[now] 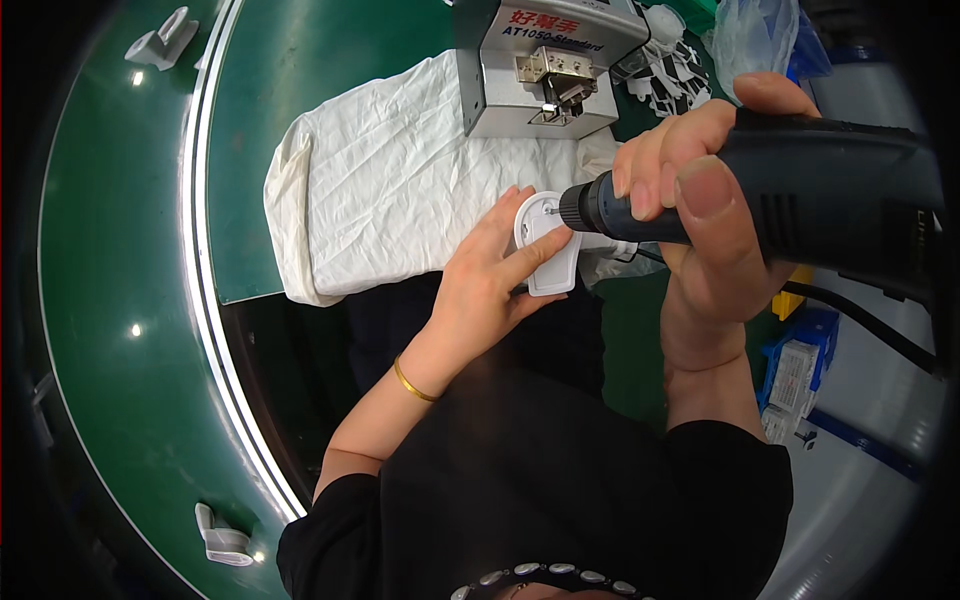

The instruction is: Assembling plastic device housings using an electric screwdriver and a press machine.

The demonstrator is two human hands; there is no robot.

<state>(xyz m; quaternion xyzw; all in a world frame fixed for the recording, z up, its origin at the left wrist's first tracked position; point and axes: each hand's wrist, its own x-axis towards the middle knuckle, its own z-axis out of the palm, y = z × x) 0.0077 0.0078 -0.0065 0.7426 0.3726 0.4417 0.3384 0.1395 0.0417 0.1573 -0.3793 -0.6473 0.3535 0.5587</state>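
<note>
You have a green worktop (245,120) at upper centre, a pale double rail (206,300) curving down left of it, a glossy green surface (110,230) reflecting small lights along the left, and grey surfacing (865,510) at lower right.

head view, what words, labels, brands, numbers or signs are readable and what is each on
Silver machine: red characters above a line of dark letters and digits, clear enough to read, but I won't copy them.
Black power screwdriver: small pale lettering toward its rear, only partly visible; not copied either.
White label at the blue bin: fine print, too small to read.
</note>
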